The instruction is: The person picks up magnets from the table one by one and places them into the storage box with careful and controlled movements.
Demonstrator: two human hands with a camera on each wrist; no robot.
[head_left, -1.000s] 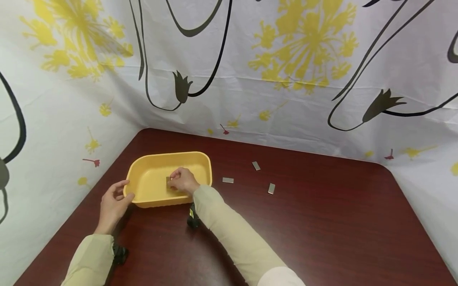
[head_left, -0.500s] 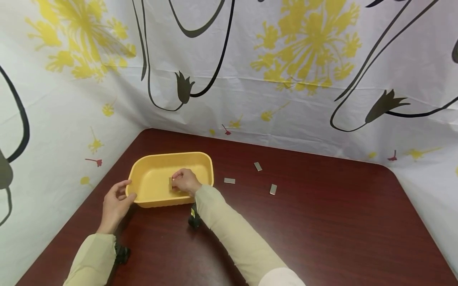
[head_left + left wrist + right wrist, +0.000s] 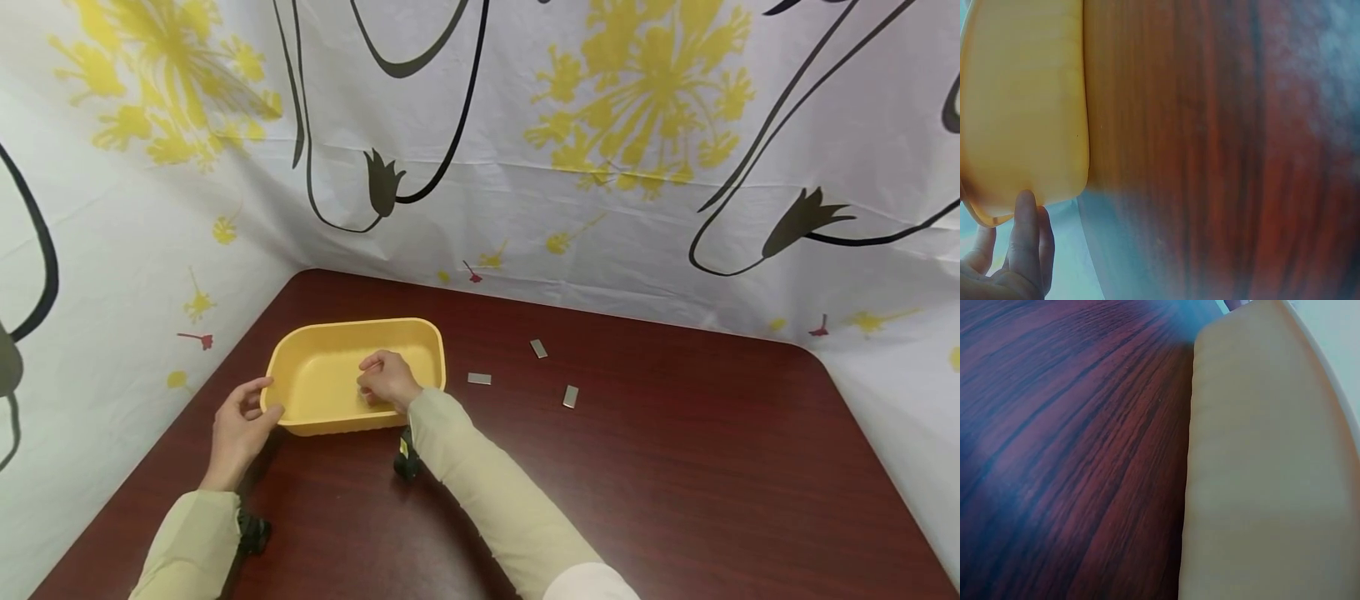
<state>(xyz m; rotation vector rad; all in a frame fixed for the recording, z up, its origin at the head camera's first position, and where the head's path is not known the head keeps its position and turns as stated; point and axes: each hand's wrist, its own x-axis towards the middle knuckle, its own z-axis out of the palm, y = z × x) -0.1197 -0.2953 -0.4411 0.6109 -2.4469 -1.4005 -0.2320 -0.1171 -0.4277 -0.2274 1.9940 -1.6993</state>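
A yellow plastic basin (image 3: pixel 322 379) stands on the dark red-brown table at the left. My left hand (image 3: pixel 238 433) grips its near left corner, thumb at the front and fingers against the end wall. In the left wrist view, fingertips touch the outside of the basin (image 3: pixel 1029 106). Inside it, my right hand (image 3: pixel 388 379) has thumb and fingers pinched together low over the floor. Only a pale sliver of the small metal plate (image 3: pixel 363 391) shows at the fingertips; the rest is hidden. The right wrist view shows the basin's outer wall (image 3: pixel 1260 456), not the hand.
Right of the basin lie three small flat metal rectangles: one near it (image 3: pixel 479 378), one farther back (image 3: pixel 538 348) and one more to the right (image 3: pixel 571 397). A patterned white cloth (image 3: pixel 480 200) borders the table (image 3: pixel 675 467) behind and at the left.
The small plate at my right fingertips, seen broadside before, has turned or dropped mostly out of sight. The left hand and the basin stay where they were.
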